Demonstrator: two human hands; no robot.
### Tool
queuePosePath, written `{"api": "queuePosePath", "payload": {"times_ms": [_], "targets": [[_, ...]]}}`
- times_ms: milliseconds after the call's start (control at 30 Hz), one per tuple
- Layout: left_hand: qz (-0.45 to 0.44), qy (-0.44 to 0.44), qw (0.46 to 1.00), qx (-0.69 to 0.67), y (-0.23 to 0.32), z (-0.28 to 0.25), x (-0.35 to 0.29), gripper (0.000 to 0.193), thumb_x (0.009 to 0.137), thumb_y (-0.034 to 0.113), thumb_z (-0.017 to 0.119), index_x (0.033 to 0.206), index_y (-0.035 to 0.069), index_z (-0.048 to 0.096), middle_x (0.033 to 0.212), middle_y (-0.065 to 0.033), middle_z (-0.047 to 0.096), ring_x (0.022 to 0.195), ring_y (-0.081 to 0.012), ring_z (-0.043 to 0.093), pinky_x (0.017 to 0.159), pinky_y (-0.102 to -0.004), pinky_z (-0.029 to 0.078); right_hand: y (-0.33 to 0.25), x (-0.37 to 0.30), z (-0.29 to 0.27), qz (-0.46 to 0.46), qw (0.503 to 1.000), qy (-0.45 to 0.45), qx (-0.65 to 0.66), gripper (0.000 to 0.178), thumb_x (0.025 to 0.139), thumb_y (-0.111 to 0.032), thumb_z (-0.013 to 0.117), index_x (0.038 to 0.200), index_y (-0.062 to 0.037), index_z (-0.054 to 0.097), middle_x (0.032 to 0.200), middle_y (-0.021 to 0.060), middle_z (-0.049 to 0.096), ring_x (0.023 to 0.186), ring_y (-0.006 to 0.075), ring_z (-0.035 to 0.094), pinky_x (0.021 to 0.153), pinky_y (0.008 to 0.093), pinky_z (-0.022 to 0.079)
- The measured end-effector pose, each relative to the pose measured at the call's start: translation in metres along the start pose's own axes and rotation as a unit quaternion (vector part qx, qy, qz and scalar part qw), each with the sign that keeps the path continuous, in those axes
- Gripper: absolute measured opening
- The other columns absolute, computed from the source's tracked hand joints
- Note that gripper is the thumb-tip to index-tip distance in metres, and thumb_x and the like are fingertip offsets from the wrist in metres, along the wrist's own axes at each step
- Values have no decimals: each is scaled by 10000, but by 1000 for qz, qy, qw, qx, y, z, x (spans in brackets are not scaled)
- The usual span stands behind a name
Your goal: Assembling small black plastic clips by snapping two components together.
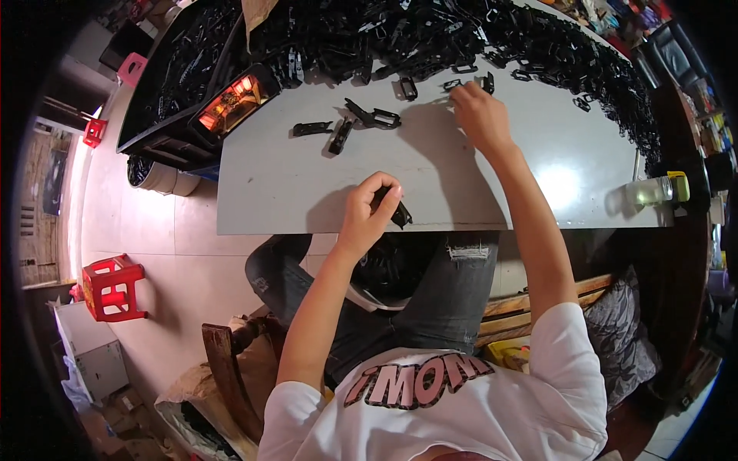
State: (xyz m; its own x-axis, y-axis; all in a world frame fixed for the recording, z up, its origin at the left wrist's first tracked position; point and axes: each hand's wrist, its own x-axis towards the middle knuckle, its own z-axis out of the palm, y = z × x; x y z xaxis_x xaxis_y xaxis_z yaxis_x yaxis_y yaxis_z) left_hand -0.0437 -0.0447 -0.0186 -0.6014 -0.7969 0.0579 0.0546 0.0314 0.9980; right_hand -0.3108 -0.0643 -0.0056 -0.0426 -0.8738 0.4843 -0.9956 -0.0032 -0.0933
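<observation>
left hand (370, 206) grips a black plastic part (401, 216) over the near edge of the tabletop (269, 192). right hand (482, 115) stretched toward the far side, fingers at a small black piece (450, 84) just short of the black heap (346, 46); cannot tell if grasped. three loose pieces (340, 138) lie left of center, lit phone (234, 104) at left, jar (652, 192) at right edge.

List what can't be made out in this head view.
- Head view: most of the black elongated piece, covered by the left grip.
- Head view: whether the right grip touches the small black open-framed piece; the hand itself masks any contact.
- Head view: the far side of the white-rimmed container, hidden by the pale grey flat tabletop.
- Head view: piece count in the black tangled heap; pieces overlap.
</observation>
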Motion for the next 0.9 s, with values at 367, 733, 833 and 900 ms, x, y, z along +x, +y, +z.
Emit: {"api": "queuePosePath", "payload": {"times_ms": [367, 733, 833, 900], "targets": [[175, 124, 926, 310, 4, -15, 19, 155, 784, 6, 541, 936, 22, 563, 854, -98, 550, 744, -239, 576, 651, -328, 459, -24, -50, -37, 391, 682, -135, 603, 185, 885, -162, 594, 850, 15, 631, 654, 49, 625, 430, 91, 477, 407, 218, 348], [50, 205, 843, 495, 2, -55, 40, 268, 806, 111, 622, 1055, 101, 524, 1002, -97, 584, 886, -321, 603, 712, -430, 486, -3, -52, -31, 210, 969, 77, 105, 53, 794, -92, 646, 822, -48, 634, 796, 91, 604, 640, 228, 585, 597, 335, 447], [132, 221, 858, 444, 0, -49, 31, 217, 791, 52, 601, 1001, 70, 549, 960, -115, 600, 868, -327, 611, 710, -422, 487, 17, -38, -29, 138, 987, 73, 32, 262, 753, -55, 665, 987, -67, 548, 907, 118, 585, 814, 333, 587, 680, 389, 451], [125, 215, 888, 386, -2, -41, 24, 215, 793, 41, 602, 1001, 58, 552, 949, -123, 608, 859, -325, 615, 714, -407, 488, 37, -39, -23, 151, 988, -1, 27, 318, 739, -43, 671, 1016, -66, 516, 920, 120, 594, 856, 370, 574, 688, 412, 451]]}}
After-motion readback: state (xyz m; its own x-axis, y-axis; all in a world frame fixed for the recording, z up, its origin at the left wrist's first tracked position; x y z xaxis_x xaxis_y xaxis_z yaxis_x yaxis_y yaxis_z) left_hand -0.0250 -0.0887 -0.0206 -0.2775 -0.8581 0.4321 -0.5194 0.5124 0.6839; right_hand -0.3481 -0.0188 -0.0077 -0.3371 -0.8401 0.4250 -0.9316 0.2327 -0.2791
